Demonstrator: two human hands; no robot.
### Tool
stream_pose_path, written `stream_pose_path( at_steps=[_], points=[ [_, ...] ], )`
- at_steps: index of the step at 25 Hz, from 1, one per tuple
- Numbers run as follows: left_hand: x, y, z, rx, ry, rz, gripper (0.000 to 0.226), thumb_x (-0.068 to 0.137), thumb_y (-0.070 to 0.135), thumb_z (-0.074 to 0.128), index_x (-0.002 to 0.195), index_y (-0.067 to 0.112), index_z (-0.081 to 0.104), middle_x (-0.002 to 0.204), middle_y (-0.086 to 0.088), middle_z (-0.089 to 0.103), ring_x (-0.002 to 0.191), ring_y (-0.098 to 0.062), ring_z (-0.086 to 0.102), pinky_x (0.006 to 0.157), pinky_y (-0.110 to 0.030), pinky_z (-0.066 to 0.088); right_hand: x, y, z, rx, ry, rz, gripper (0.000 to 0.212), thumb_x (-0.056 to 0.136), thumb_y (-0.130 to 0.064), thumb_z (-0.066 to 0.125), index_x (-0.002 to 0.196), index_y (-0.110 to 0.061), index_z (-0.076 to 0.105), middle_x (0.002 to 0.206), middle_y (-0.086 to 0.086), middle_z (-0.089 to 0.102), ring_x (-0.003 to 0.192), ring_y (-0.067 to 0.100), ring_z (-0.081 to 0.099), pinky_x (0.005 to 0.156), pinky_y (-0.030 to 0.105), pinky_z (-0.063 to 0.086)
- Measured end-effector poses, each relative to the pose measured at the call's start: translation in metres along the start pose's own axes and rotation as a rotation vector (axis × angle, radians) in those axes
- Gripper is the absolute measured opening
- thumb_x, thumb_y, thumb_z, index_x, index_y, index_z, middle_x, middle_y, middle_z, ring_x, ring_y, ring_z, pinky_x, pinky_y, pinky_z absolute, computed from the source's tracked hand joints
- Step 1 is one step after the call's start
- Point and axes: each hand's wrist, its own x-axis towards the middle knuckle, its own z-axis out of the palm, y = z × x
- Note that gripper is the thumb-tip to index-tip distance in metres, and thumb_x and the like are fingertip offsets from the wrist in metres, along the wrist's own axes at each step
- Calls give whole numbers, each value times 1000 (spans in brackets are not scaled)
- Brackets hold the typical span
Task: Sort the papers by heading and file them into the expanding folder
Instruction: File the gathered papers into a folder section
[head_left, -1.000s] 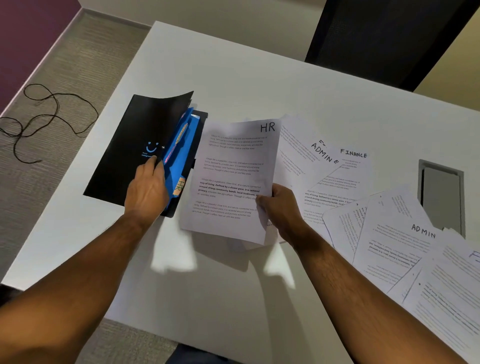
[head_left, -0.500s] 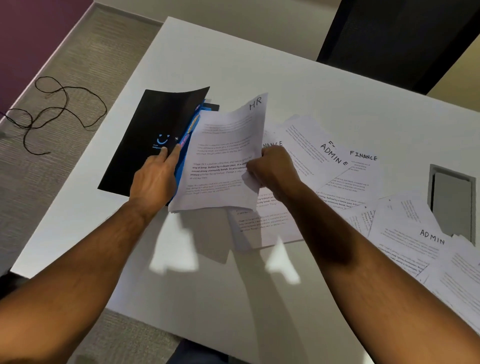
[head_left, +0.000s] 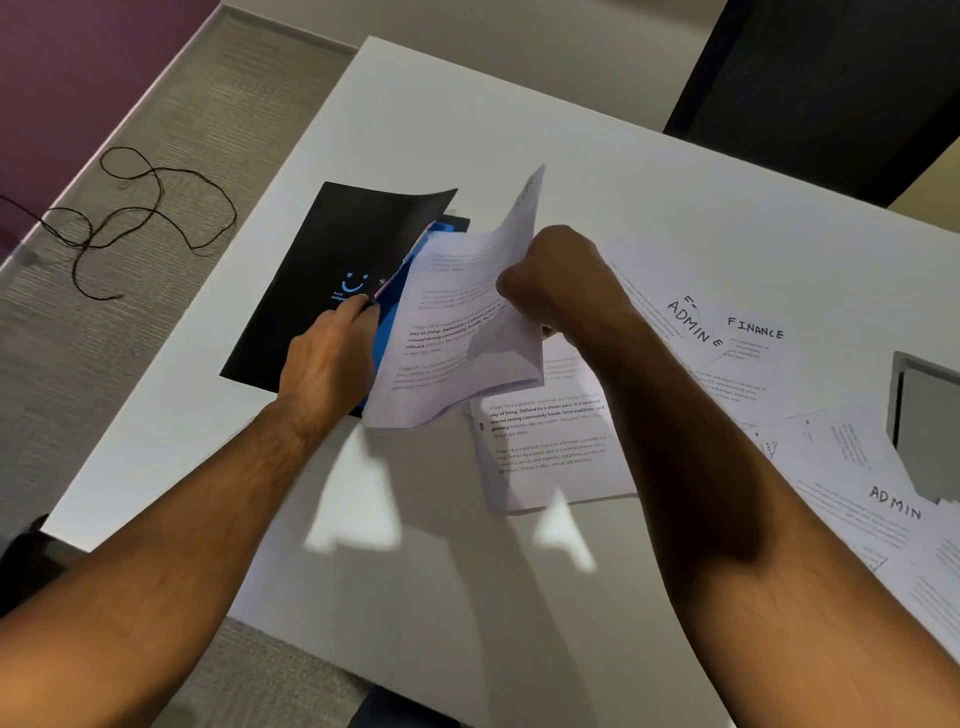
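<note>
A black expanding folder (head_left: 332, 249) with blue inner pockets (head_left: 390, 317) lies at the table's left. My left hand (head_left: 332, 358) pinches its pink and blue dividers, holding the cover flap raised. My right hand (head_left: 558, 280) grips a small stack of printed sheets (head_left: 457, 343), bent and tilted up on edge, its left edge against the blue pockets. The stack's heading is too foreshortened to read. Loose papers spread to the right, headed ADMIN (head_left: 693, 323), FINANCE (head_left: 756, 328) and ADMIN (head_left: 894, 503).
The white table (head_left: 441, 597) ends close on the left and near sides. A grey cable hatch (head_left: 927, 415) is set in the table at the right edge. A dark chair (head_left: 831, 78) stands behind the table. A black cord (head_left: 135, 218) lies on the carpet.
My right hand has swung the HR stack left and up on edge, from lying flat beside the folder to standing against the blue pockets. My left hand kept hold of the dividers.
</note>
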Motion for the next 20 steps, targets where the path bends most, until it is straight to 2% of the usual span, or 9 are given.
stream_pose_path(
  at_steps=[2, 5, 8, 12, 14, 16, 17, 20],
  points=[
    [1, -1, 3, 29, -19, 1, 48, 95, 21, 65, 140, 12, 49, 139, -5, 53, 112, -26, 60, 78, -47, 59, 0, -9, -1, -5, -4, -13, 33, 101, -13, 59, 133, -7, 58, 113, 6, 60, 90, 30, 69, 75, 37, 63],
    [0, -1, 3, 33, -61, 13, 53, 97, 20, 61, 146, 14, 43, 146, -4, 47, 119, -24, 55, 84, -47, 58, 3, -21, -2, 61, -29, 13, 35, 102, -14, 60, 135, -8, 54, 122, 9, 62, 100, 35, 71, 88, 43, 64],
    [0, -5, 2, 14, -125, 44, 59, 96, 14, 59, 151, 14, 37, 152, -4, 40, 125, -24, 50, 90, -45, 58, 7, -28, 0, 151, -32, 27, 32, 102, -14, 61, 132, -10, 50, 117, 7, 56, 97, 34, 68, 90, 46, 63],
    [-3, -10, 2, 9, -200, 115, 81, 86, 14, 76, 154, 12, 31, 154, -8, 35, 132, -25, 45, 92, -45, 59, 13, -18, 19, 195, 15, 15, 28, 103, -12, 59, 130, -10, 52, 124, 9, 59, 101, 32, 65, 90, 45, 62],
    [-4, -11, 2, -25, -186, 131, 80, 89, 14, 73, 156, 12, 30, 155, -8, 35, 133, -25, 45, 94, -41, 58, 17, -5, 36, 182, 81, -15, 26, 102, -9, 56, 128, -4, 58, 126, 12, 64, 97, 30, 65, 79, 37, 62],
    [-4, -12, 1, -59, -143, 147, 71, 94, 13, 65, 156, 13, 30, 155, -8, 37, 132, -25, 46, 95, -39, 57, 20, 8, 57, 162, 122, -37, 23, 101, -7, 51, 120, -2, 63, 114, 10, 66, 89, 26, 61, 61, 27, 50],
    [-3, -13, 1, -77, -129, 149, 66, 97, 13, 60, 156, 14, 30, 154, -8, 38, 132, -25, 47, 95, -39, 58, 20, 13, 67, 170, 126, -35, 23, 101, -8, 50, 119, -2, 64, 111, 7, 65, 88, 25, 61, 57, 23, 45],
    [-1, -12, -3, -146, -97, 146, 56, 102, 14, 53, 154, 12, 35, 150, -8, 42, 129, -26, 49, 93, -41, 59, 24, 25, 98, 279, 89, -19, 21, 103, -13, 51, 121, -8, 59, 119, 7, 67, 94, 24, 64, 67, 31, 52]
  ],
)
